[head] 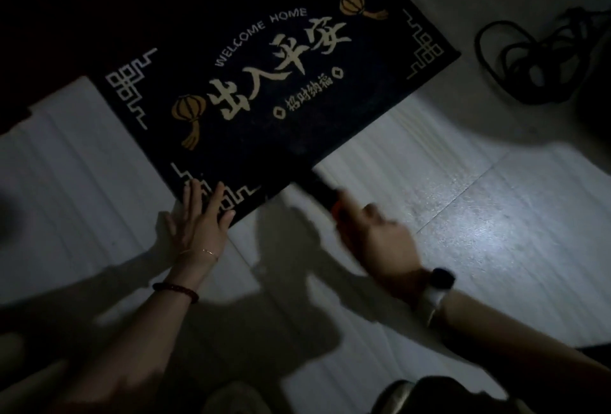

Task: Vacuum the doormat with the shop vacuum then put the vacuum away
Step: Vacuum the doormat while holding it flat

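Dark doormat (264, 82) under flat left hand (198, 225)

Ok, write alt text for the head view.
A person's left hand presses flat on a dark "WELCOME HOME" doormat while the right hand holds a dark vacuum nozzle at its edge. A coiled black cord lies nearby.

Setting: home entrance, dimly lit. Evidence: dark rectangular pile doormat (264, 82) lettered "WELCOME HOME" with pale Chinese characters, orange lanterns and fretwork corners, lying flat on a pale glossy tiled floor (496, 215); tangled black cable (535, 59) coiled on the floor nearby.
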A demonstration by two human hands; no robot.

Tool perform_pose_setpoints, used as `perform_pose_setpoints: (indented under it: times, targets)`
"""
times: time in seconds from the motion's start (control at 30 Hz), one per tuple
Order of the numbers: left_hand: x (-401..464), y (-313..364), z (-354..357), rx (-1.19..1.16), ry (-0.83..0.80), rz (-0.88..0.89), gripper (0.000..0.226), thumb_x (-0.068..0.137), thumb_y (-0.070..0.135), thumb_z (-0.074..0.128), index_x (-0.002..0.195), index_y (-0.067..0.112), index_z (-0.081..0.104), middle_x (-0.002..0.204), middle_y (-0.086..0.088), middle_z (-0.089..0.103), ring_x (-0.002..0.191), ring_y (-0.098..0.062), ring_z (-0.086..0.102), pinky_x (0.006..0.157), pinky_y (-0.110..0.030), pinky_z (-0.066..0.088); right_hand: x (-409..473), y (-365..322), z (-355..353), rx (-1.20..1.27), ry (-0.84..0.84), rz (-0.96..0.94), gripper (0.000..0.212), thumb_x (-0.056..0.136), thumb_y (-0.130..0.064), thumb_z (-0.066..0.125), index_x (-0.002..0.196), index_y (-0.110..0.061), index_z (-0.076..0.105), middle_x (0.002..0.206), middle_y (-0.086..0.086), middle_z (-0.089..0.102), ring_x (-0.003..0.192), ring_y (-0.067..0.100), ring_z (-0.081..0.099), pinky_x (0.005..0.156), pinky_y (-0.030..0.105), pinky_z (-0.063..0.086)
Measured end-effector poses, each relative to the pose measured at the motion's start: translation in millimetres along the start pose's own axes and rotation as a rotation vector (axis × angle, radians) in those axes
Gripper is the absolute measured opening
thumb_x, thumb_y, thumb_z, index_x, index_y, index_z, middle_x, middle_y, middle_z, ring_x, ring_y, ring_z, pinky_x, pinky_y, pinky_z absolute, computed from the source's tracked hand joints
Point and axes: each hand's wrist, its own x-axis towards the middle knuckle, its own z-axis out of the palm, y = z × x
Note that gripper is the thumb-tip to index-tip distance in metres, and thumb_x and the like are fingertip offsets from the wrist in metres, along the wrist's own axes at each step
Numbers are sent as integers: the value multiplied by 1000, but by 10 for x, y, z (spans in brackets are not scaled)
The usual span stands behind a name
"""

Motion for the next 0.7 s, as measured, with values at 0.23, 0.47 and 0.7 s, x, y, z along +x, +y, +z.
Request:
perform_pose_setpoints:
  times: [0.23,0.47,0.7]
  targets:
    - [-41,-73,-22,-14,35,-125,84,87,52,46,147,11,3,156,-8,-9,144,-19,-10,111,-58,-2,237,212,-179,-38,-37,76,57,93,-48,34,143,-35,10,101,9,52,64,27,52,56,28,40]
    - [-10,-302,-110,-6,-68,-63,75,91,43,47,148,19,5,156,1,-12,142,-22,-15,114,-56,-1,62,-315,37,-21,-195,-141,56,94,-47,29,143,-34,4,108,9,52,73,28,54,63,30,37]
    - [-8,-374,-171,4,-89,-52,79,90,45,49,147,23,-2,155,2,-18,140,-24,-22,112,-54,-9,858,-101,-167,-50,11,12,58,93,-44,38,144,-30,13,107,16,57,83,34,57,62,32,38]
